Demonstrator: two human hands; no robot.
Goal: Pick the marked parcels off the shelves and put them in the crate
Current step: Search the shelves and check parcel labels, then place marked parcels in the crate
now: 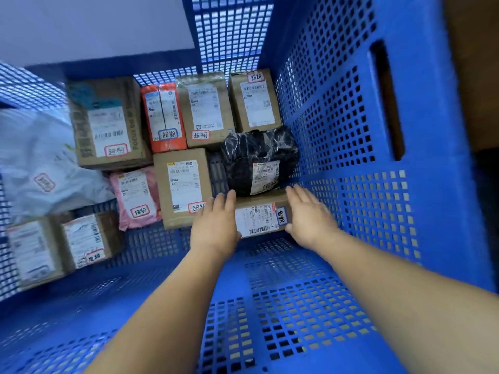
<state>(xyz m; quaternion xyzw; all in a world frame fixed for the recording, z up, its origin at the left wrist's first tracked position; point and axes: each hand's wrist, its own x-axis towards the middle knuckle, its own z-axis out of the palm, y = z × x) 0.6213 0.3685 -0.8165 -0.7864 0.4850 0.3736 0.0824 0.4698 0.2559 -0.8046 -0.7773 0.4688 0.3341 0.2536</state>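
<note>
I look down into a blue perforated crate (337, 130). A small brown cardboard parcel (259, 217) with a white label and a blue-framed mark lies on the crate floor near the right wall. My left hand (216, 222) lies against its left end and my right hand (307, 214) against its right end, fingers straight on both. Just beyond it sits a black plastic-wrapped parcel (259, 160). A brown box (183, 184) with a red-framed mark lies to the left.
Several more marked parcels fill the crate's far and left parts: brown boxes (108, 122), an orange-red packet (163, 117), a pink bag (135, 195), a white bag (40, 163). Bare crate floor (270, 292) lies beneath my forearms.
</note>
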